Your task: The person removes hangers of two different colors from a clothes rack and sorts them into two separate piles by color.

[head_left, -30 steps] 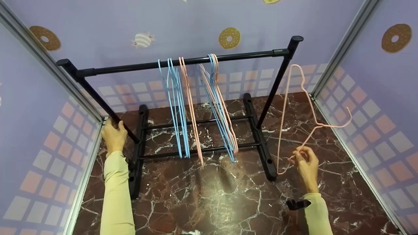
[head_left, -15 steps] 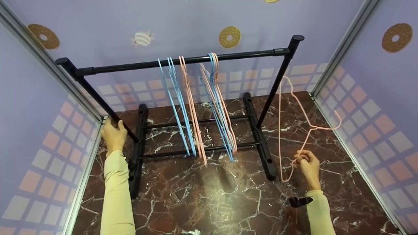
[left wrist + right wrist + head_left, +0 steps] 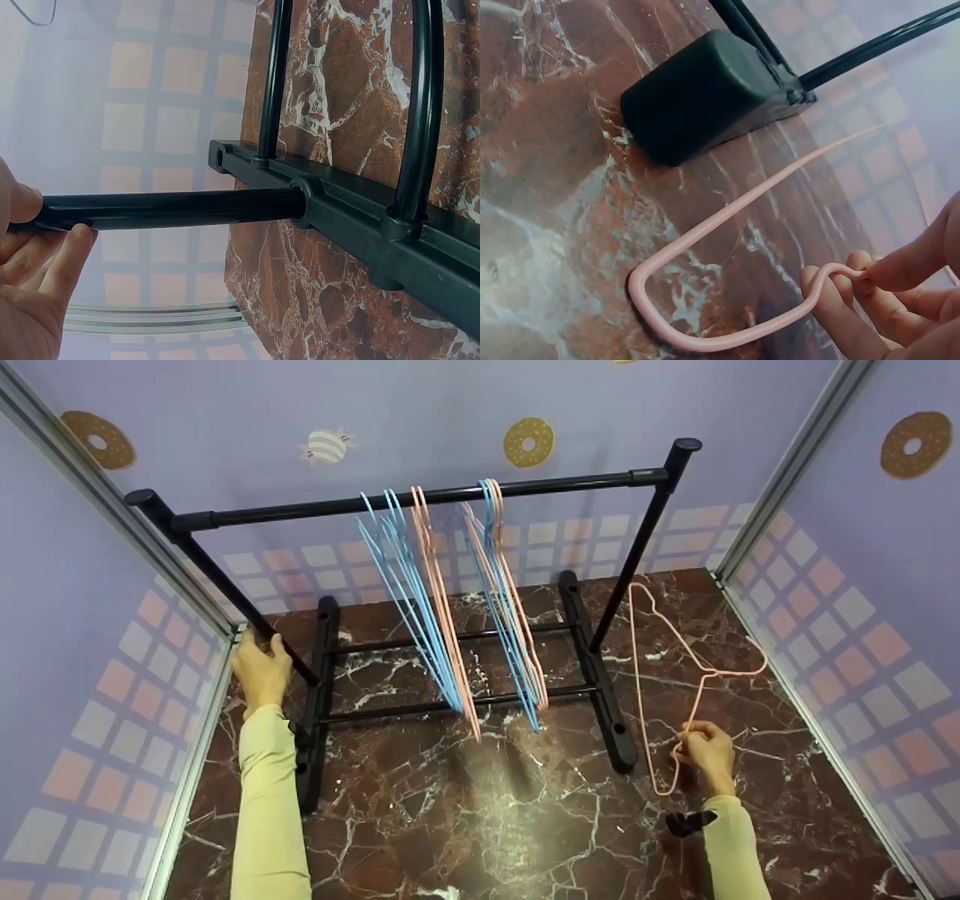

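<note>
The pink wire hanger (image 3: pixel 679 675) is resting by one rounded corner on the marble floor (image 3: pixel 487 810), right of the black garment rack (image 3: pixel 420 499). The right hand (image 3: pixel 705 754) is pinching its wire; lowering it flat calls for a gentle release. The left hand (image 3: pixel 259 671) is gripping the rack's left post.

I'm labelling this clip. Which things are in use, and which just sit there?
In use:
right hand pinching the pink wire hanger
left hand gripping the black metal rack

Just there:
blue and pink hangers on the rail
brown marble floor
</note>
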Demonstrator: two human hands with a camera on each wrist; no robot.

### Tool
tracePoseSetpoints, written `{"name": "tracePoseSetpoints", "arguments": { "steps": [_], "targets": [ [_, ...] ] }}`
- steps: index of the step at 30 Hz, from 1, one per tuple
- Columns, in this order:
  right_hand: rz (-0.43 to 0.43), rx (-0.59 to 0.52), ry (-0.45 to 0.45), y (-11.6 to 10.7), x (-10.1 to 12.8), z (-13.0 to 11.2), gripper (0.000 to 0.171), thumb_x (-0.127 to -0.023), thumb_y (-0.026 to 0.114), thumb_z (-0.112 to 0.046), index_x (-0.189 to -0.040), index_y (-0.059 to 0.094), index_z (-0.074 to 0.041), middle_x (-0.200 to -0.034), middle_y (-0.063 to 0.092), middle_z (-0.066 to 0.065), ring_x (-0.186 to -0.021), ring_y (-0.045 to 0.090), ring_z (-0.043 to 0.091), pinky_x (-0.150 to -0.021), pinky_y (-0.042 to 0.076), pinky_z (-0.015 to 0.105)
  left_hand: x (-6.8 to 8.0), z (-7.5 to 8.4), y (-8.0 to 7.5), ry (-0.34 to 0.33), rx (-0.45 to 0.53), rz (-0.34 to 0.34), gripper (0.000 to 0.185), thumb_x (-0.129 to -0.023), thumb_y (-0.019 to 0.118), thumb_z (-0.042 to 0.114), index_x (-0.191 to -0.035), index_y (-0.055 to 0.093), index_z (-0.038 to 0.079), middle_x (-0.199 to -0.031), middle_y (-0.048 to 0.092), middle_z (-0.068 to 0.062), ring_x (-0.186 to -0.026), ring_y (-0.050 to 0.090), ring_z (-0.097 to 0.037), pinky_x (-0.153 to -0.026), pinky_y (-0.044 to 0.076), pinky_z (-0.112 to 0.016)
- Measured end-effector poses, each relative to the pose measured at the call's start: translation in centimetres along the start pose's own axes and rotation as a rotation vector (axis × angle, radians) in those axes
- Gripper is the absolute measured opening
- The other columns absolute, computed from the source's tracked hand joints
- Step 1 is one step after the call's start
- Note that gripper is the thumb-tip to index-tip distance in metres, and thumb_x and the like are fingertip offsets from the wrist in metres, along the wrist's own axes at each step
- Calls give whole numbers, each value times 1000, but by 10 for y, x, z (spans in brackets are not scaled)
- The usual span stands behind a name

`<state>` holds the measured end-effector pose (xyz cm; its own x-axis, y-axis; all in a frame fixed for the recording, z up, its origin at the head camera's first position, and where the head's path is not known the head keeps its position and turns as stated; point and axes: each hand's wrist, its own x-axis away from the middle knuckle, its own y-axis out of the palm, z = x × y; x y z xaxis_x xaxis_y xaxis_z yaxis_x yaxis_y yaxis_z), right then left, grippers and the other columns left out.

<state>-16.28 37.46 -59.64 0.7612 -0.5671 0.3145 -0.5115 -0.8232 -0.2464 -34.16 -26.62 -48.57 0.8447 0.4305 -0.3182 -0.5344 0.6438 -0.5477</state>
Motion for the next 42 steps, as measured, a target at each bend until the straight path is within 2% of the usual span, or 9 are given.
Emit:
{"name": "tracePoseSetpoints", "arguments": {
  "steps": [3, 6, 10, 15, 17, 20, 28, 35, 42],
  "targets": [
    [15, 45, 17, 0, -1, 1, 31, -89, 60, 0, -119, 60, 9, -70, 69, -6, -56, 63, 5, -54, 57, 22, 1, 1, 0, -13, 3, -8, 35, -99, 58, 16, -126, 60, -7, -117, 66, -30, -118, 55, -50, -106, 41, -54],
    [54, 160, -13, -1, -1, 2, 30, -87, 61, -4, -116, 64, 7, -70, 71, -7, -52, 63, 2, -52, 55, 20, 1, 1, 0, -17, 14, -6, 34, -99, 58, 16, -125, 60, -7, -115, 67, -29, -117, 57, -49, -106, 42, -53],
    [140, 356, -96, -1, -1, 7, 27, -84, 64, -11, -107, 71, 2, -70, 71, -9, -56, 61, 1, -63, 51, 20, 1, 0, 0, -8, 30, 6, 33, -98, 59, 14, -124, 61, -7, -115, 68, -29, -117, 58, -48, -106, 43, -52],
    [220, 477, -216, 1, 0, 18, 28, -79, 61, -13, -99, 75, 2, -81, 76, 9, -81, 71, 33, -79, 50, 48, 0, 0, 0, 0, 27, 15, 34, -99, 59, 15, -124, 61, -8, -115, 68, -30, -117, 59, -48, -106, 43, -51],
    [234, 487, -232, 2, 0, 21, 30, -77, 59, -12, -98, 75, 2, -87, 76, 16, -92, 69, 43, -82, 48, 54, 0, 0, 1, -3, 18, 14, 35, -99, 58, 16, -125, 61, -7, -116, 68, -30, -117, 59, -49, -106, 44, -52],
    [240, 485, -237, 2, 0, 23, 32, -75, 58, -11, -99, 74, 4, -92, 75, 20, -93, 68, 45, -82, 48, 55, 0, 0, 0, -10, 15, 7, 35, -99, 58, 17, -126, 62, -6, -116, 68, -29, -118, 59, -48, -106, 44, -52],
    [283, 477, -258, 2, 0, 27, 27, -73, 62, -10, -95, 73, 4, -91, 76, 21, -94, 68, 48, -84, 49, 57, 2, 2, 0, -13, 13, 6, 34, -99, 58, 16, -124, 62, -6, -117, 68, -29, -118, 58, -49, -106, 42, -53],
    [276, 481, -251, 2, 0, 29, 26, -74, 64, -10, -95, 73, 3, -94, 76, 21, -98, 68, 48, -86, 49, 58, 1, 1, 0, -15, 6, 12, 36, -99, 59, 15, -127, 61, -7, -118, 67, -30, -119, 56, -51, -107, 41, -54],
    [271, 468, -312, 9, 4, 16, 27, -78, 61, -9, -99, 69, 6, -94, 74, 25, -99, 65, 49, -89, 44, 58, 0, 1, 0, -1, 12, 24, 34, -98, 60, 14, -124, 61, -8, -118, 67, -31, -119, 56, -52, -107, 41, -54]
  ]
}}
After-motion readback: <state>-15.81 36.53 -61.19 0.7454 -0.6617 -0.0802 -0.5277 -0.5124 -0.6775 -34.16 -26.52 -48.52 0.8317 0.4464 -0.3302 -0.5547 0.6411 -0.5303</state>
